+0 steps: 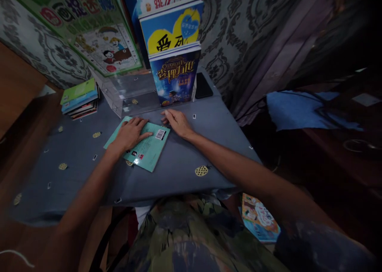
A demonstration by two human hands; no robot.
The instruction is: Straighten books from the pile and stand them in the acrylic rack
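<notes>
A thin teal book (pixel 146 149) lies on the grey cloth-covered table (pixel 179 176), its barcode side facing up. My left hand (pixel 130 134) rests flat on that cover with the fingers spread. Just beyond the book's right corner, my right hand (pixel 176 122) lies on the tabletop, its fingers bent and partly hidden, so I cannot make out whether anything is under them. Close behind it stands a dark blue book (pixel 176 81) at the front of a clear stand (pixel 140 100).
Behind the blue book are a yellow-and-blue book (pixel 171 25) and a large green-edged book (pixel 98 33). A small stack of books (pixel 80 98) sits at the left. A black phone (pixel 203 85) lies right of the stand. More books (pixel 260 218) are low at the right.
</notes>
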